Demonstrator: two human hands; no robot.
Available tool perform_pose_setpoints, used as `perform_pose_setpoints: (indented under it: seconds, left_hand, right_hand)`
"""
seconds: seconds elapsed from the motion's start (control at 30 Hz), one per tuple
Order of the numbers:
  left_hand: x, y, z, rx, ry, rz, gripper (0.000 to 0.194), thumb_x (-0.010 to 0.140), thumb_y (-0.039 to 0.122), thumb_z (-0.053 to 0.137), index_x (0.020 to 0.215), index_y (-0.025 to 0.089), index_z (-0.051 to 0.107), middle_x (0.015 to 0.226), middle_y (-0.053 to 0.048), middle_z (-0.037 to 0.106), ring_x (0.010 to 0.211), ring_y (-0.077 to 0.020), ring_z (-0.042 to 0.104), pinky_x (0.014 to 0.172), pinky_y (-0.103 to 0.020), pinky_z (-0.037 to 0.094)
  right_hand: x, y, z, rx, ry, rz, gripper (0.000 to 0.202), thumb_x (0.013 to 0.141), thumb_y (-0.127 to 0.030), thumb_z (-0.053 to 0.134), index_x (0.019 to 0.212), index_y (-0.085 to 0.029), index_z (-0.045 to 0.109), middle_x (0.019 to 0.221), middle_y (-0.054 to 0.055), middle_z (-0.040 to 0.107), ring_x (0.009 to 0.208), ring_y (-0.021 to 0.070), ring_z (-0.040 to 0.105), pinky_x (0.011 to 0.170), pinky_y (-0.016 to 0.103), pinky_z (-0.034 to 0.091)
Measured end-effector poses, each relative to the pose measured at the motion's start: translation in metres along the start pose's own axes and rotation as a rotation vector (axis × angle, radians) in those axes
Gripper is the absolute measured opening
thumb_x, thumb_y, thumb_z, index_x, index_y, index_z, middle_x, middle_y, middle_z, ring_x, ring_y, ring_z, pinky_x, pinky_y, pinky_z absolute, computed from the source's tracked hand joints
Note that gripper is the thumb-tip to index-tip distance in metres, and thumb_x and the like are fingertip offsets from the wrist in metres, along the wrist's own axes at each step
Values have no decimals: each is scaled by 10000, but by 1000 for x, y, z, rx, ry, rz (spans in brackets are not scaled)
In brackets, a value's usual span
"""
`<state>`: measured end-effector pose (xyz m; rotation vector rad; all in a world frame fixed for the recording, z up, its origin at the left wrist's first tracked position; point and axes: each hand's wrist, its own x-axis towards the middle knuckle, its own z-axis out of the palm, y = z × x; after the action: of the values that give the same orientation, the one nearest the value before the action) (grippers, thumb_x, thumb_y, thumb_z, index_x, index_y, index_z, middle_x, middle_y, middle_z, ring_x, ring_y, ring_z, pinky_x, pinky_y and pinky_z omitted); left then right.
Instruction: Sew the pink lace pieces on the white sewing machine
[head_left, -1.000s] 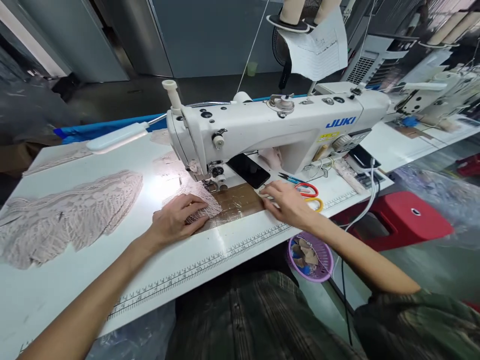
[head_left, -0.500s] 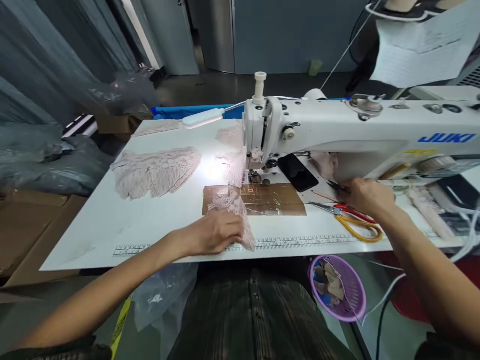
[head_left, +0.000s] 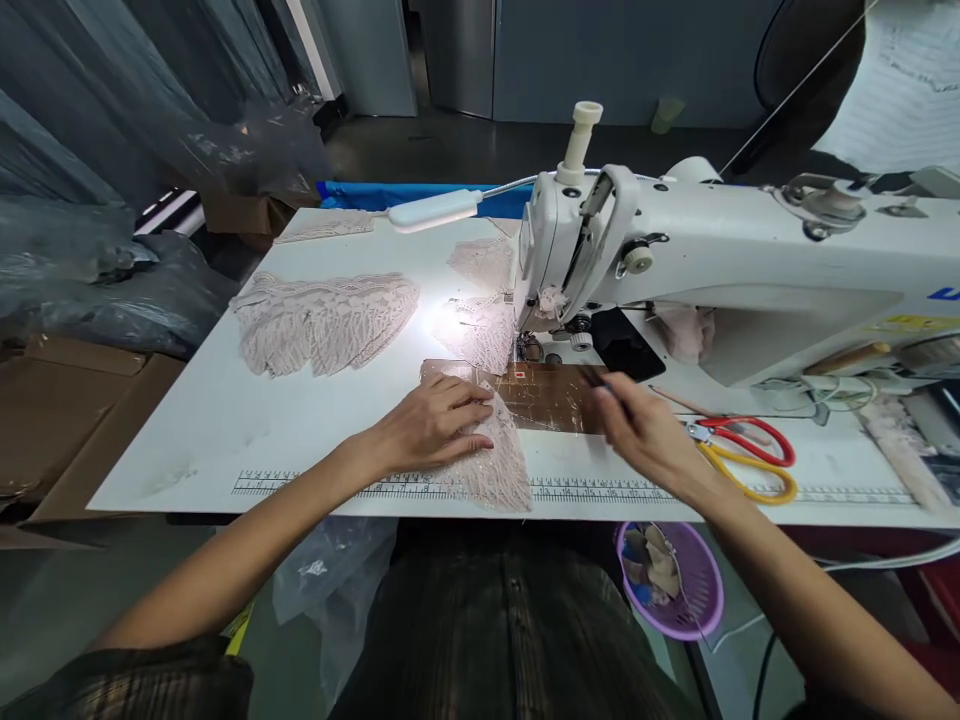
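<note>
My left hand (head_left: 435, 425) lies flat on a pale pink lace piece (head_left: 499, 470) at the table's front edge, pressing it down with fingers spread. My right hand (head_left: 641, 430) hovers just right of it, fingers closed on a small dark thread snipper (head_left: 598, 380) whose tip points toward the brown plate (head_left: 551, 395) under the needle. The white sewing machine (head_left: 750, 260) stands behind both hands. More lace (head_left: 480, 335) lies lit beside the presser foot.
A stack of lace pieces (head_left: 322, 320) lies at the table's left. Red and yellow scissors (head_left: 746, 455) rest right of my right hand. A black phone (head_left: 626, 345) sits under the machine arm. A purple basket (head_left: 675, 580) hangs below the table edge (head_left: 187, 495). Cardboard boxes (head_left: 67, 400) stand left.
My right hand left the spot near the machine arm and came left with the snipper toward the lace. My left hand shifted slightly up on the lace. The view turned left.
</note>
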<state>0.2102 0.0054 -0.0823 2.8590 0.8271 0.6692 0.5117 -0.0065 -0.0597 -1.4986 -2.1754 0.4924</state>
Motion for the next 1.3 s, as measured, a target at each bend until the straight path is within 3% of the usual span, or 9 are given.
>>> perform_pose_setpoints:
  seconds: [0.03, 0.23, 0.5, 0.63, 0.77, 0.93, 1.07, 1.17, 1.3]
  left_hand:
    - [-1, 0, 3, -7, 9, -1, 313, 955, 386, 603, 1100, 118, 675, 1165, -164, 705, 1030, -275, 676, 872, -460, 548]
    - [-6, 0, 4, -84, 41, -30, 345, 937, 400, 627, 1138, 121, 663, 1184, -169, 694, 1075, -281, 659, 906, -459, 539]
    - [-7, 0, 3, -98, 29, -43, 326, 926, 368, 649, 1162, 142, 656, 1210, -163, 681, 1094, -282, 648, 935, -457, 528]
    - [-14, -16, -12, -38, 16, -88, 186, 979, 310, 572, 987, 168, 692, 1047, -88, 742, 950, -211, 689, 840, -389, 534]
    - [-11, -38, -36, 89, -16, -182, 319, 979, 424, 544, 820, 186, 684, 813, -36, 733, 760, -184, 675, 806, -413, 525]
    - [31, -58, -24, -44, 28, -204, 278, 1006, 319, 468, 1031, 131, 671, 1064, -111, 716, 943, -192, 675, 788, -353, 568]
    - [68, -69, 3, -143, 1, -193, 256, 973, 329, 508, 1047, 140, 663, 1035, -90, 694, 924, -185, 654, 798, -351, 560]
    - [78, -67, 11, -57, -63, -189, 306, 927, 433, 581, 1035, 159, 666, 1066, -88, 666, 934, -213, 622, 786, -365, 526]
    - [72, -54, 12, 67, -94, -234, 429, 902, 569, 589, 1029, 165, 659, 1100, -102, 638, 921, -229, 592, 729, -352, 488]
  right_hand:
    - [7, -10, 8, 12, -100, 22, 359, 1013, -407, 324, 1077, -196, 607, 760, 44, 630, 621, 177, 563, 603, 282, 416]
    - [54, -39, 29, -340, -321, 76, 546, 1043, -458, 249, 718, -196, 599, 733, 96, 674, 671, 215, 640, 600, 291, 358]
    - [68, -49, 40, -335, -356, 69, 502, 1032, -498, 322, 802, -202, 655, 789, 95, 712, 727, 229, 672, 593, 286, 379]
    - [45, -29, 20, -376, -277, 107, 521, 1022, -515, 316, 743, -206, 629, 708, 76, 679, 658, 216, 642, 569, 286, 326]
    - [13, 9, -21, -385, -234, 264, 523, 1002, -566, 293, 836, -223, 650, 599, 56, 616, 587, 234, 594, 562, 301, 307]
    - [-6, 39, -49, -667, 0, 520, 582, 1015, -517, 215, 987, -153, 668, 773, 183, 664, 729, 334, 628, 582, 364, 333]
    - [-10, 45, -44, -712, 223, 375, 474, 978, -431, 398, 1169, -78, 650, 1130, 281, 618, 1043, 433, 583, 763, 488, 450]
    - [-10, 46, -33, -494, 297, 206, 392, 957, -371, 457, 1169, -118, 667, 1162, 230, 617, 1096, 381, 575, 881, 507, 476]
    - [2, 33, -8, -174, 260, -52, 283, 938, -298, 487, 1067, -163, 699, 1111, 168, 637, 1073, 303, 602, 929, 465, 506]
